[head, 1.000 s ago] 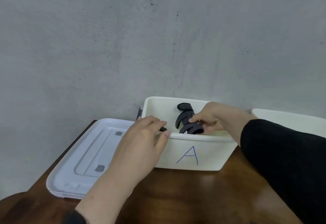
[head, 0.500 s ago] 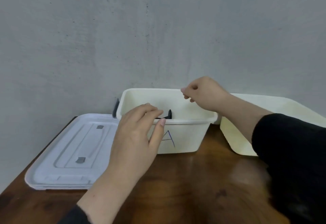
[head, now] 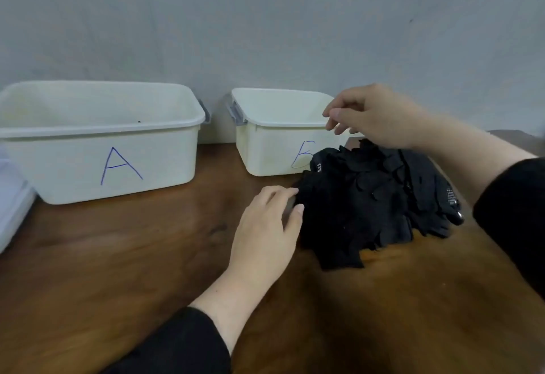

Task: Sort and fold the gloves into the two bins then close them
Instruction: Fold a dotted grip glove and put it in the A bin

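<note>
Black gloves point(head: 368, 205) — seemingly touching left grip point(head: 265, 226).

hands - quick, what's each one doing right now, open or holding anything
Left hand: open, relaxed fingertips touching the edge of the pile of black gloves, gripping nothing.
Right hand: open, fingers loosely curled above the pile, holding nothing.

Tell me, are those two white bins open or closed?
Open. Bin A and bin B both show bare rims and visible insides; a lid lies on the table left of A.
</note>
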Available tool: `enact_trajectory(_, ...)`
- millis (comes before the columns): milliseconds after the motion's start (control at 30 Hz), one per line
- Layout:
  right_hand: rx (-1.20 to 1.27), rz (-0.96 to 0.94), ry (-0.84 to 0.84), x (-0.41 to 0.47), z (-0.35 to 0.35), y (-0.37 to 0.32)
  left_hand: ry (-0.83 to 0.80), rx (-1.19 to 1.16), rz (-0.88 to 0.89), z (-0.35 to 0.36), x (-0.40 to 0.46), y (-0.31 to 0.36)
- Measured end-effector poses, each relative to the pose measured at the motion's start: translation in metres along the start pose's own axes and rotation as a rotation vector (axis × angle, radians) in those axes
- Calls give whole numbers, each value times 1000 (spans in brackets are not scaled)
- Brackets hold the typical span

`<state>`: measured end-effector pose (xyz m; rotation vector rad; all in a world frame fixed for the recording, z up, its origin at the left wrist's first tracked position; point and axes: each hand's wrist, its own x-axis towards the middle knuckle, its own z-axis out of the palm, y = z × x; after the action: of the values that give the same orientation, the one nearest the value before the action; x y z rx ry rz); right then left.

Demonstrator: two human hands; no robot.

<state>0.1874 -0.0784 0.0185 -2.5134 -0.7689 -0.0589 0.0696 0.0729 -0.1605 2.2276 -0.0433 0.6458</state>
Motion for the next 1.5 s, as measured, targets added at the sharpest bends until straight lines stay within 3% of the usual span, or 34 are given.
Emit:
enact_trajectory(267,-184,103,29,-38,-16,74,-132,2,78,17,0,8)
enact_trajectory(600,-257,314,-10,-47,-17,132,-265,40,-8,23,-1,3)
enact_trajectory(967,-230,481,335,-35,-11,151,-229,22,7,21,1,-1)
enact_trajectory(1067,-37,452,642,-38,-30,136,-198,15,26,20,1,0)
enact_trajectory(1133,174,391,724,-40,-50,116,-163,6,32,19,2,0)
enact_trajectory(1267,603,240,587,-51,-74,71,-90,-199,-33,15,3,6)
enact_trajectory(1433,828,253,203,-59,-45,28,44,-798,-170,7,2,11)
enact_trajectory(1500,888,273,72,-60,-22,15,-37,-1112,-345,1,3,9)
